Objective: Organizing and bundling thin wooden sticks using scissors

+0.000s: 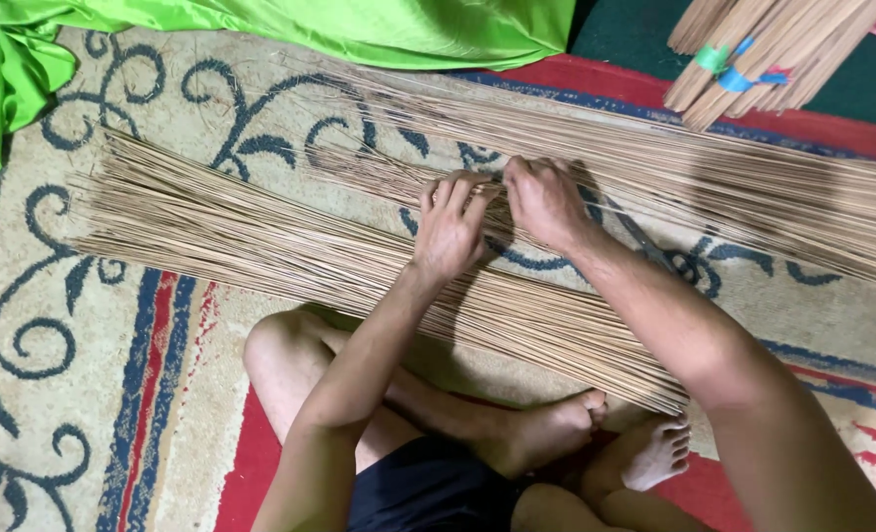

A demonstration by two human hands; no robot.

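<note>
Long thin tan sticks lie in two spreads on a patterned carpet. The near spread (260,246) runs from the left toward my crossed legs. The far spread (733,187) runs off to the right. My left hand (450,225) and my right hand (544,202) sit side by side over the sticks in the middle. The fingers of both hands are curled down and pinch a few thin sticks (389,177) from the far spread. My bare feet (595,433) rest under the near spread's right end.
A bright green cloth (260,25) lies bunched along the top left. Tied bundles of sticks (763,54) with green and blue bands stand at the top right. The carpet (54,374) is cream with blue scrolls and red stripes.
</note>
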